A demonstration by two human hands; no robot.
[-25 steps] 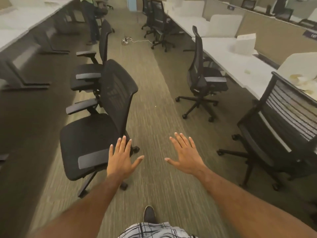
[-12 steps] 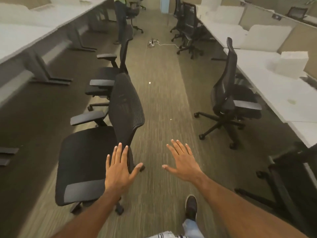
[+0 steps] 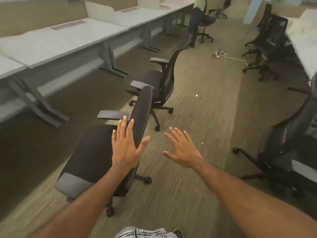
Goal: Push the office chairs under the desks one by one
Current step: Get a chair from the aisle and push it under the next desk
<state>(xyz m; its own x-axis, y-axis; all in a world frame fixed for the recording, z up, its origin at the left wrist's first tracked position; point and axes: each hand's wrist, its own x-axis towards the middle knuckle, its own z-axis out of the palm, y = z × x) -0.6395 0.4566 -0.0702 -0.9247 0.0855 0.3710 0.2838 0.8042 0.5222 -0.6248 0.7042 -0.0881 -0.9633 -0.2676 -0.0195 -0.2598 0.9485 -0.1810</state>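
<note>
Both hands empty, fingers straight and spread. Left hand [image 3: 125, 146] sits over the nearest black mesh-back office chair [image 3: 143, 110], centre-left of frame, fingertips across where backrest meets seat; can't tell if it's touching. Right hand [image 3: 183, 152] is right of the backrest, over the striped carpet [image 3: 205, 117], clear of the chair. Backrest shows edge-on, long axis running from lower centre up toward frame centre. Seat faces left toward the long white desk row [image 3: 68, 36] at upper left, well apart from it. So the push should go left, square to the backrest. Left is nearer; right needs to come in onto the aisle-side face. Second black chair [image 3: 155, 79] just beyond, also out from the desks
</note>
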